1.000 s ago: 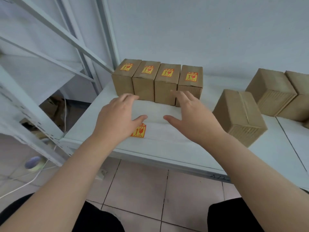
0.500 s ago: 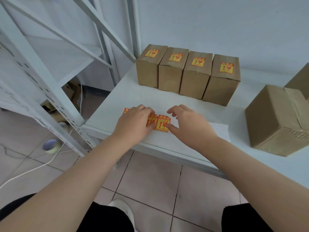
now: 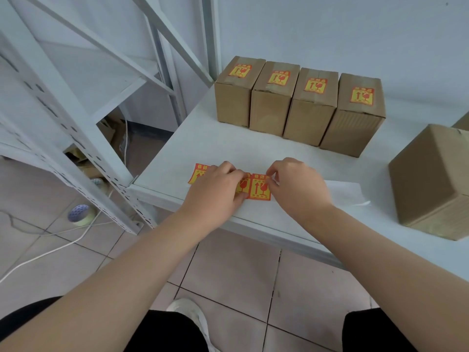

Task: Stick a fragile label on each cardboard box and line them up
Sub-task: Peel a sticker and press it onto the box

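Note:
A strip of red and yellow fragile labels (image 3: 259, 188) lies near the front edge of the white table (image 3: 218, 148). My left hand (image 3: 215, 189) presses down on the strip's left part. My right hand (image 3: 297, 186) pinches the top right corner of the rightmost label. Several labelled cardboard boxes (image 3: 299, 102) stand side by side in a row at the back of the table. An unlabelled cardboard box (image 3: 431, 179) sits to the right, near the front.
White backing paper (image 3: 342, 191) lies under my right hand. A white metal shelf frame (image 3: 83, 115) stands on the left. A tape roll (image 3: 81, 214) and a white cable (image 3: 50, 252) lie on the tiled floor.
Both hands dropped from in front of the box row down onto the label strip. My right fingers have closed on the corner of the rightmost label. The camera has come nearer and tilted down.

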